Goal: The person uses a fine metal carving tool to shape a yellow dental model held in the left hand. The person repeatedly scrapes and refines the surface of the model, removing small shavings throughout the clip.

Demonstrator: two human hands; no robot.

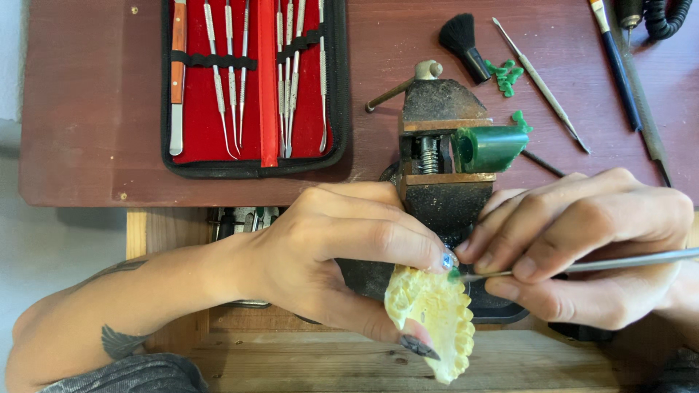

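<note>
Two hands at work over the wooden desk point(306, 364): left hand point(328, 255) pinching the pale yellow plaster dental cast point(433, 316), right hand point(582, 247) closed round a thin steel carving tool point(626, 262), tip best kept light on the green wax point(454, 274).

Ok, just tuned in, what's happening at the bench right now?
A person is working on a pale yellow dental cast. The left hand grips the cast from the side, while the right hand holds a thin metal tool with its tip at a small green spot on the cast's upper edge. Behind the hands, a small bench vise clamps a green wax block, and an open red-lined case of instruments lies on the table.
</note>
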